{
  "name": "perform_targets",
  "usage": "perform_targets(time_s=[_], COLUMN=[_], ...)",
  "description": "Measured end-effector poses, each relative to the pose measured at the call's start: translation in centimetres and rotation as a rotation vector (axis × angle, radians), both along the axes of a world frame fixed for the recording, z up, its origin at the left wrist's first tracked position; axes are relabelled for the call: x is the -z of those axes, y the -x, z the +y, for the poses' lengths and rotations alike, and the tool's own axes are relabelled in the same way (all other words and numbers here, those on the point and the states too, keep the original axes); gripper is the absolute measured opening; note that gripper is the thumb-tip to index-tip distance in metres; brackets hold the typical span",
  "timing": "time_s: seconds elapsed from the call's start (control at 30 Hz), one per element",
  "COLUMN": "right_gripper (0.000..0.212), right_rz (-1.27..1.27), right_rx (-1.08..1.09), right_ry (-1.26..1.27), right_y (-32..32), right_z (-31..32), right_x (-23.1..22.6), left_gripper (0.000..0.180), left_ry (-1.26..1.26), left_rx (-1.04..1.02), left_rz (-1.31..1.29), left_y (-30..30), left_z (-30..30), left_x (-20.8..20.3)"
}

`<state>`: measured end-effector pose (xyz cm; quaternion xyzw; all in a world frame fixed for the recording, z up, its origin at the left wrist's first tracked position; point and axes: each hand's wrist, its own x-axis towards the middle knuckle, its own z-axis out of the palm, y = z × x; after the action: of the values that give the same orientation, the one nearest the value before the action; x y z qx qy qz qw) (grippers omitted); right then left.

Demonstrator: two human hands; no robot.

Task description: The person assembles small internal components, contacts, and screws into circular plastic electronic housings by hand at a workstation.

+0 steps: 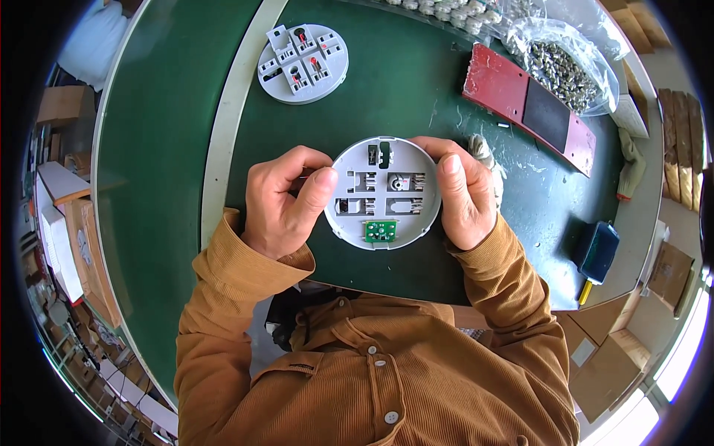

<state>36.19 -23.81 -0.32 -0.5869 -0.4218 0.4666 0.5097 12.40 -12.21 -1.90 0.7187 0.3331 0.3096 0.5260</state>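
Between my two hands I hold a round light-grey plastic housing (pixel 381 195), its inner side facing up. Metal clips sit in its middle slots, and a small green circuit board (pixel 381 231) lies at its near edge. My left hand (pixel 288 199) grips the left rim, thumb on top. On the right rim my right hand (pixel 465 192) is closed the same way; its fingers underneath are mostly hidden. Farther off to the left, a round grey plastic fixture (pixel 303 65) with raised blocks and red and black parts rests on the green table (pixel 357 111).
At the back right lie a red bar with a dark pad (pixel 532 108) and a clear bag of small metal parts (pixel 559 68). Whitish gloves (pixel 631 165) are on the right, one partly behind my right hand. A dark blue tray (pixel 597 253) stands near the right edge.
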Motion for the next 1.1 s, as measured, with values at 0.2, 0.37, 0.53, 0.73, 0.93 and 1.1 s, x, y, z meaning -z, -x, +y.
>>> perform_targets(time_s=[0.2,0.37,0.53,0.73,0.93,1.1], right_gripper=[0.047,0.047,0.049,0.057,0.057,0.049], right_rz=[0.02,0.019,0.032,0.124,0.233,0.22], right_rx=[-0.003,-0.004,-0.005,-0.047,-0.031,-0.097], right_ry=[-0.005,-0.026,-0.038,0.029,0.02,-0.014], right_y=[-0.1,-0.2,-0.1,-0.4,-0.2,-0.5], right_z=[0.0,0.4,0.5,-0.2,0.0,-0.1], right_x=[0.1,0.1,-0.2,-0.7,-1.7,-2.3], left_gripper=[0.031,0.031,0.029,0.027,0.03,0.035], left_ry=[-0.002,-0.015,0.013,0.069,-0.676,-0.994], left_rx=[0.001,0.008,0.006,-0.063,-0.472,-0.896], left_rz=[0.007,0.004,-0.012,-0.073,0.123,0.421], left_y=[0.0,-0.1,0.0,1.0,5.8,12.0], left_z=[0.1,0.4,0.6,0.0,4.9,10.0], left_x=[-0.1,0.0,-0.8,-2.1,-6.1,-6.4])
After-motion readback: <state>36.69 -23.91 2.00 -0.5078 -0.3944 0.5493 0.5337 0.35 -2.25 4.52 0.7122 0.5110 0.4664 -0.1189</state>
